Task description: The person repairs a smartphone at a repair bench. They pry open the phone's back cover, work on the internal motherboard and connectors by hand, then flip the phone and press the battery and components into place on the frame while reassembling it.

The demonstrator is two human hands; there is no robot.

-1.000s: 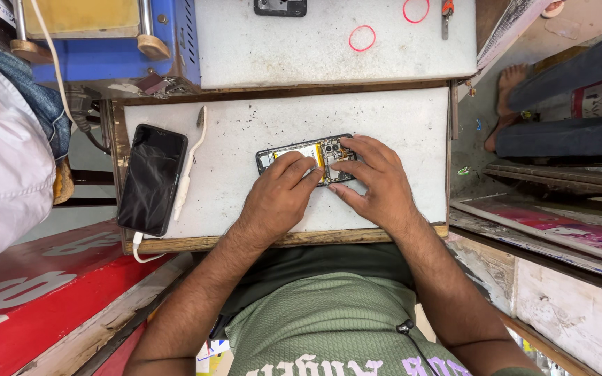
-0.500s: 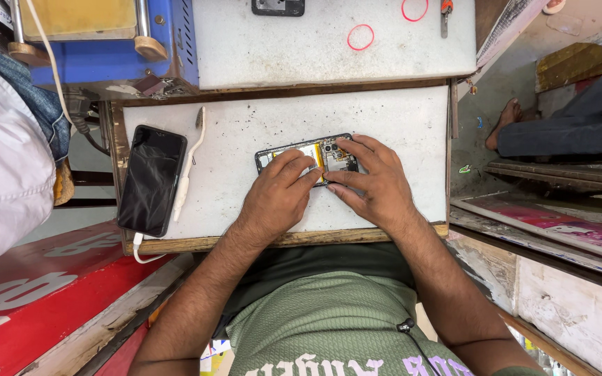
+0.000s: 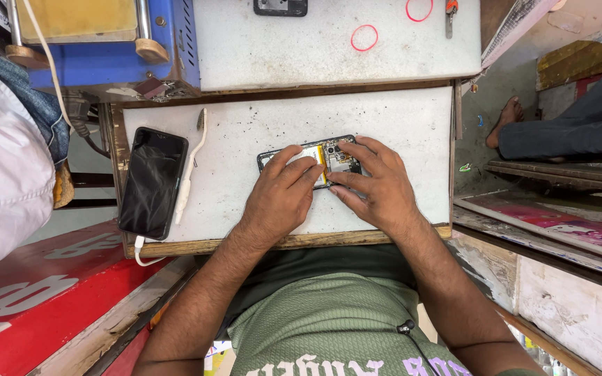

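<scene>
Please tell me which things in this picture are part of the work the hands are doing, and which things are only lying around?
In use:
- opened phone, its back off
- left hand and right hand, both resting on it
- white work board under it

Lying about:
- black phone with white cable
- white tool
- two red rings
- blue machine

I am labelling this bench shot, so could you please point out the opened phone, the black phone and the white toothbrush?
opened phone (image 3: 336, 157), head view, on the exposed circuit board between the hands.
black phone (image 3: 153, 182), head view, middle of its dark screen.
white toothbrush (image 3: 188, 173), head view, middle of its handle.
</scene>
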